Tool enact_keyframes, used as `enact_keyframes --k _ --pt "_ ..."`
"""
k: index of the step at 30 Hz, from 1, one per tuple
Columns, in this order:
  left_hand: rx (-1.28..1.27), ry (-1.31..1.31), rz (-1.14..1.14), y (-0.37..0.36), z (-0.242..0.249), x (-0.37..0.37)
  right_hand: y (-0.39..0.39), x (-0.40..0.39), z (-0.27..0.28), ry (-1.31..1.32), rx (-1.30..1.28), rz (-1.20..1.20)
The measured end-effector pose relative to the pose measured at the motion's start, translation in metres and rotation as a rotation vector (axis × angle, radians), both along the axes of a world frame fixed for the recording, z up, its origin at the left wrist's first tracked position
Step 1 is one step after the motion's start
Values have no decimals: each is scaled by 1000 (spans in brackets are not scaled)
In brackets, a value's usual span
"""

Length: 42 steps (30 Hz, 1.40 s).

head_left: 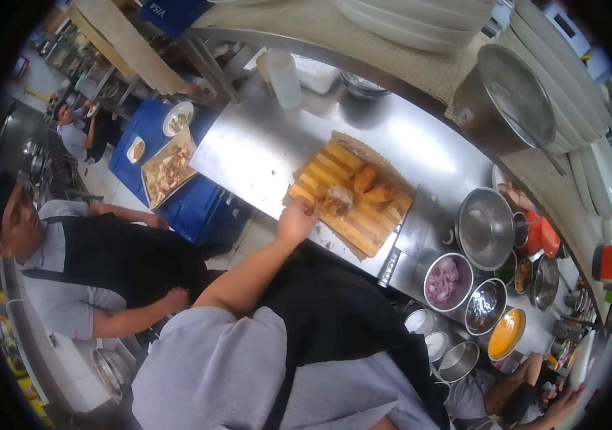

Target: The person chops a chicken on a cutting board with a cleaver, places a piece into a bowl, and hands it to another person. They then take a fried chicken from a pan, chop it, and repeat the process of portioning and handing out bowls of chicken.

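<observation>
My left hand [297,221] reaches over the near left edge of a striped wooden cutting board [341,233]. Its fingers are pinched together, and what they may hold is too small to make out. Just beyond the fingertips lies a pile of cooked, pale and brown meat [336,201]. Orange-brown pieces of food [374,186] sit farther back on the board. Along the board's right side rests a wide-bladed knife [413,226] with a black handle. My right hand is out of view.
Right of the board stand a metal bowl [486,228], sliced red onion [443,279], dark liquid [486,307] and orange sauce [506,334]. White plates [420,25] fill the shelf above. A co-worker [134,254] stands at left, near a tray of food [168,172].
</observation>
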<state>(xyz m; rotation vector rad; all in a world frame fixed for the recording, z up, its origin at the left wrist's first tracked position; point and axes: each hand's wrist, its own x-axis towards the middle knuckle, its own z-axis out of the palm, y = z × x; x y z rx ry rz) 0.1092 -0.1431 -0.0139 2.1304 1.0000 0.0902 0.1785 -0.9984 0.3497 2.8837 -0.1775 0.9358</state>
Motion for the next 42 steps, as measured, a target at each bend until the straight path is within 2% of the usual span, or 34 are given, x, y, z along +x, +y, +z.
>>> enact_keyframes --k 1,3,5,6,7,8,9,10,11,12,14,17,19,20,24,27,29,31,33,35,36,37,39,42 --pt "1 -2 -4 8 4 1 106 -31 7 95 130 -165" --pt "-219 -176 61 22 32 5 189 -52 -10 269 -59 44" --pt "-168 -195 -32 46 22 15 206 -54 -69 494 348 351" --pt "-121 -216 -111 56 19 21 278 -51 -80 587 402 383" --pt "-121 -214 -127 61 27 28 311 -54 -136 444 754 459" --pt "-122 -208 -194 62 43 34 364 -47 -163 540 886 535" --pt "-120 -200 -260 64 56 39 425 -35 -165 709 709 655" --pt "-61 -236 -315 66 60 44 479 -26 -175 866 839 692" --pt "-58 -237 -327 66 64 46 505 -17 -214 852 748 901" --pt "-25 -254 -376 68 69 50 539 -14 -232 918 747 963" --pt "14 -270 -437 72 85 55 589 -12 -271 840 729 1152" --pt "138 -289 -532 69 116 48 631 -15 -321 809 728 1216" --pt "240 -512 -636 63 124 37 651 -18 -343 726 791 1178" --pt "329 -565 -700 61 108 33 659 -16 -352 678 760 1181" --pt "242 -392 -874 35 74 -7 679 -9 -352 714 751 1231" --pt "120 -439 -835 26 75 -34 668 -21 -338 681 791 1090" --pt "172 -442 -578 42 80 -53 647 -24 -337 744 840 1108" --pt "245 -362 -499 68 83 -72 630 -31 -335 852 1041 903" --pt "266 -322 -435 89 90 -88 619 -29 -351 870 953 893" --pt "269 -248 -409 106 97 -99 619 -24 -358 1317 1492 499" --pt "212 -193 -417 113 106 -101 622 -23 -367 1373 1616 470" --pt "162 -144 -422 117 117 -101 626 -25 -364 1364 1613 500" --pt "140 -110 -515 125 146 -98 650 -22 -356 1507 1820 317" --pt "218 -84 -672 129 206 -90 682 -19 -358 1470 1788 379"
